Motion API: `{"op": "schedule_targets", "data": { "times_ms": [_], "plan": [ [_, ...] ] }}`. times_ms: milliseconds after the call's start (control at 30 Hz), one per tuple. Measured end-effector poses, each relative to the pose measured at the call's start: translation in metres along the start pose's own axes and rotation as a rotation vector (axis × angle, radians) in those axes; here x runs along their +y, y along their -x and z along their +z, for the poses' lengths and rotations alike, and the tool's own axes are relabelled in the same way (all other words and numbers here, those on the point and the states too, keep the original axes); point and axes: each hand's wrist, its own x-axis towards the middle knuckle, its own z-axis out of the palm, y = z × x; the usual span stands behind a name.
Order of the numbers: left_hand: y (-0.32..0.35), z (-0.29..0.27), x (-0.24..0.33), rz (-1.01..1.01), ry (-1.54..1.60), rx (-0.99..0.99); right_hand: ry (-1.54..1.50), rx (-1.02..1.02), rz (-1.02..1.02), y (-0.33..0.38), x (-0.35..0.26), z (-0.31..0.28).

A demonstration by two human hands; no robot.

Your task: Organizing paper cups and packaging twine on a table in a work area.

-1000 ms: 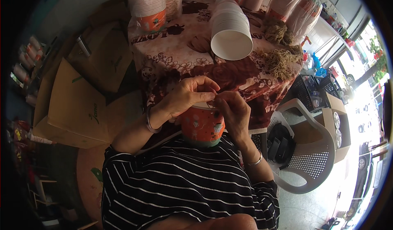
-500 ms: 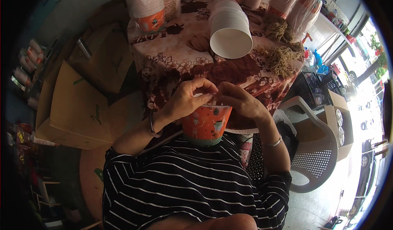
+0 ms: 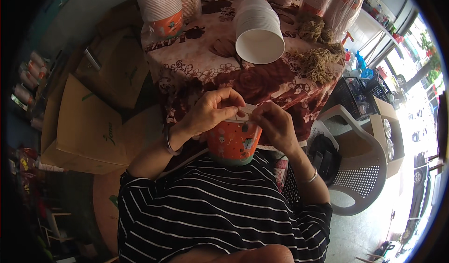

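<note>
An orange paper bucket (image 3: pixel 234 139) with small printed figures and a green base stands upright close to my body, at the table's near edge. My left hand (image 3: pixel 217 108) is at its rim, thumb and forefinger pinched together. From the other side my right hand (image 3: pixel 276 125) pinches at the same rim, its fingertips close to the left ones. A thin pale cord (image 3: pixel 246 114) appears to run between the fingertips; its ends are hidden by the fingers. Farther back, a stack of white paper buckets (image 3: pixel 260 45) lies on its side, mouth toward me.
Tan cord bundles (image 3: pixel 319 64) lie at the table's right. Wrapped bucket stacks (image 3: pixel 161 6) stand along the back of the flowered tablecloth (image 3: pixel 187 83). Cardboard boxes (image 3: pixel 86 122) are at left; a grey plastic chair (image 3: pixel 358 179) is at right, with dark crates (image 3: pixel 358 99) beyond.
My right hand has shifted slightly down and outward, so more of the bucket's rim shows. My left hand stays nearly in place. The whole view has tilted a little.
</note>
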Motion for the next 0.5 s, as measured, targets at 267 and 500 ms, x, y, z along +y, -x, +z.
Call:
{"op": "schedule_targets", "data": {
  "times_ms": [267,500],
  "plan": [
    [-0.006,0.007,-0.003,0.063,-0.199,-0.034,-0.206,0.145,0.047,0.010,0.003,0.005],
    [-0.009,0.018,-0.003,0.190,-0.655,-0.095,-0.214,0.169,0.013,0.017,0.006,0.004]
  ]
}}
